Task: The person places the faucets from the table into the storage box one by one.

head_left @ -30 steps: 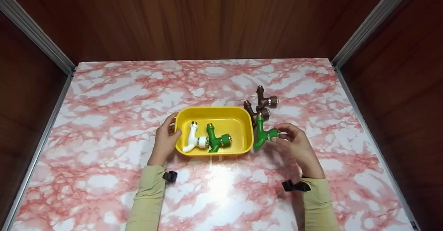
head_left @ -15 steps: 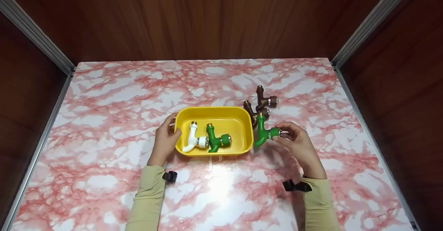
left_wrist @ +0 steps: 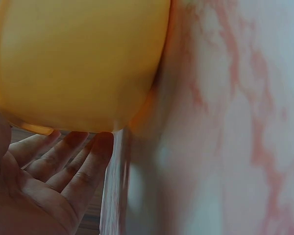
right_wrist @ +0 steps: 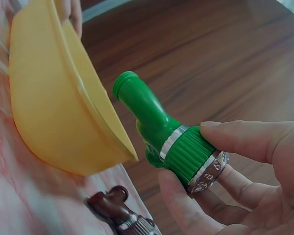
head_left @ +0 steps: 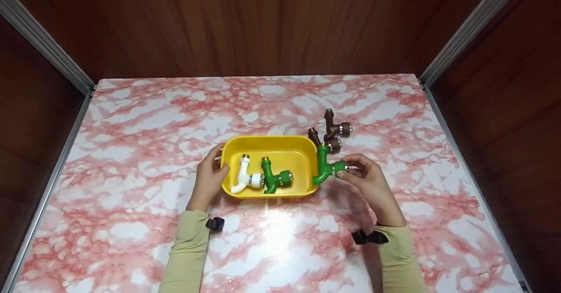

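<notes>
My right hand (head_left: pixel 367 179) pinches a green tap (head_left: pixel 325 166) by its ribbed knob. In the head view this tap overlaps the right rim of a yellow tub (head_left: pixel 269 142); the right wrist view shows it raised above the table beside the tub's wall. Thumb and fingers of my left hand (head_left: pixel 209 176) grip the tub's left end, thumb at the rim; the left wrist view has the fingertips against the tub's wall (left_wrist: pixel 83 63). Inside the tub lie a white tap (head_left: pixel 243 175) and a second green tap (head_left: pixel 271 176), side by side.
Just beyond the tub's right end, two brown taps lie on the table: a farther one (head_left: pixel 331 124) and a nearer one (head_left: pixel 335 144), partly hidden by the held green tap. Wood-grained panels (head_left: pixel 263 30) enclose the pink marbled table (head_left: pixel 131 161) at the back and sides.
My right hand has moved slightly left, bringing the green tap from beside the tub to overlap its right rim. The left hand and the tub have stayed put.
</notes>
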`<state>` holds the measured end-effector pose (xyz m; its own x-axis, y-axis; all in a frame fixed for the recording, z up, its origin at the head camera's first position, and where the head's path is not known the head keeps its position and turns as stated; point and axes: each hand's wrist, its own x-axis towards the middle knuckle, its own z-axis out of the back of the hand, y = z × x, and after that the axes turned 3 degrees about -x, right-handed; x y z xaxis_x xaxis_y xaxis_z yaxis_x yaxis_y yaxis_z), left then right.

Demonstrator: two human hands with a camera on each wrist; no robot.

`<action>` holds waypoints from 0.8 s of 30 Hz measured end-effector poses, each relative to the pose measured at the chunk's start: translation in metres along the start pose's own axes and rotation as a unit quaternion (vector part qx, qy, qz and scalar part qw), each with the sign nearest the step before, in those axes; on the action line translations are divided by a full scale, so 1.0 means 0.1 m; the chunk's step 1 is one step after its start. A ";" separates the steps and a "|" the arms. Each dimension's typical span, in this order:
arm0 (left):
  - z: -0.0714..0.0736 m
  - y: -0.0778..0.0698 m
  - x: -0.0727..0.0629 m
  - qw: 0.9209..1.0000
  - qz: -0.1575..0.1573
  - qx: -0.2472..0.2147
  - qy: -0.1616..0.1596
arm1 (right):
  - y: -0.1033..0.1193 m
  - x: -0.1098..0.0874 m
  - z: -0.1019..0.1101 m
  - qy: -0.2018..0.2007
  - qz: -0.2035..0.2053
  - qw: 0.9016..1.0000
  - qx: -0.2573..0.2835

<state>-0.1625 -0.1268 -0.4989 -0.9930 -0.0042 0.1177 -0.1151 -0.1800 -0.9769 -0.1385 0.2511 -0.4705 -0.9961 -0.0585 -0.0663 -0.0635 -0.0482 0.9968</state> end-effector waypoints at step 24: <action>0.02 0.01 0.01 1.000 0.000 -0.016 0.008 | 0.09 0.12 -0.35 0.042 0.005 0.999 -0.028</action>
<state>-0.1635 -0.1286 -0.4998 -0.9932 0.0109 0.1155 -0.1159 -0.1476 -0.9822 -0.1487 0.2156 -0.4642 -0.9879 -0.1421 -0.0616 -0.0472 -0.1025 0.9936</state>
